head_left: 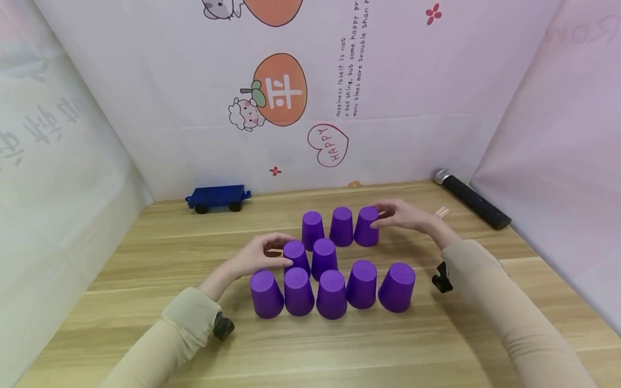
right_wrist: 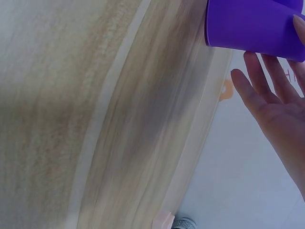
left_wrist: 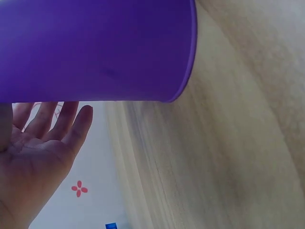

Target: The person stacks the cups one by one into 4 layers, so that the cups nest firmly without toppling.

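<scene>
Purple cups stand upside down on the wooden table in three rows in the head view. My left hand [head_left: 258,255] holds the left cup [head_left: 297,254] of the middle row, thumb at its near side and fingers behind. The other middle cup [head_left: 324,258] is just right of it. At the back row's right end, my right hand [head_left: 404,216] grips a cup [head_left: 366,229] between thumb and fingers. Two more back cups, one of them the centre cup [head_left: 342,227], stand to its left. A large purple cup [left_wrist: 105,52] hides some left fingertips in the left wrist view.
Several cups form the front row, from the left end cup [head_left: 267,295] to the right end cup [head_left: 397,288]. A blue toy wagon [head_left: 216,198] is at the back left. A black microphone [head_left: 473,199] lies at the back right, before the printed cloth wall [head_left: 402,134].
</scene>
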The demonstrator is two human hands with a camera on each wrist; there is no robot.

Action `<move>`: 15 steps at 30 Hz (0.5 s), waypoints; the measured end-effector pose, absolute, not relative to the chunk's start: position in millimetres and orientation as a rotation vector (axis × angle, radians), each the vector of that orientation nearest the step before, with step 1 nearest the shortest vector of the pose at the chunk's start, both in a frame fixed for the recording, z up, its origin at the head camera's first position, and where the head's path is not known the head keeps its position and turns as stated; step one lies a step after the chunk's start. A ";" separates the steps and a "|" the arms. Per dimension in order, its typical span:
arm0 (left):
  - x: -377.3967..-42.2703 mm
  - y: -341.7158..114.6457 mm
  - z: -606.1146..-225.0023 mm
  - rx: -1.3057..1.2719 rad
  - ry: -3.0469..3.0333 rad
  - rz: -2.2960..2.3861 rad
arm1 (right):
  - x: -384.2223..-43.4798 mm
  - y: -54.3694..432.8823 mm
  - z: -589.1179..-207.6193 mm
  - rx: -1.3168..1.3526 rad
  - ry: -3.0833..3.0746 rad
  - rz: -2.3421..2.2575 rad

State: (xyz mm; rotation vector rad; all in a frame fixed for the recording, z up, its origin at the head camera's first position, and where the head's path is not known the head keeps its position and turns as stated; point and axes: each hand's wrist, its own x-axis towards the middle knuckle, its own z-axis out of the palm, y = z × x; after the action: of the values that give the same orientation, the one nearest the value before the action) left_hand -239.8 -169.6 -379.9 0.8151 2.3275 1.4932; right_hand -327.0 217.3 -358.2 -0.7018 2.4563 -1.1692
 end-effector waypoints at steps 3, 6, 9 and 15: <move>-241.5 -168.5 -380.6 0.823 2.335 1.481 | -326.0 215.7 -357.6 -0.710 2.434 -1.170; -242.9 -168.5 -381.5 0.824 2.336 1.480 | -325.0 213.5 -356.7 -0.721 2.420 -1.174; -243.6 -168.6 -382.2 0.820 2.330 1.483 | -324.6 211.4 -356.9 -0.735 2.414 -1.174; -243.9 -168.8 -384.2 0.820 2.314 1.497 | -325.2 208.1 -359.3 -0.743 2.403 -1.180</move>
State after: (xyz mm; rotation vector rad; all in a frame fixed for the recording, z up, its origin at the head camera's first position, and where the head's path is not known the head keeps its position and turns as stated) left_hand -243.9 -168.8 -384.2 0.8198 2.3142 1.4974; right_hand -325.2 208.1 -359.3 -0.7432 2.4026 -1.1800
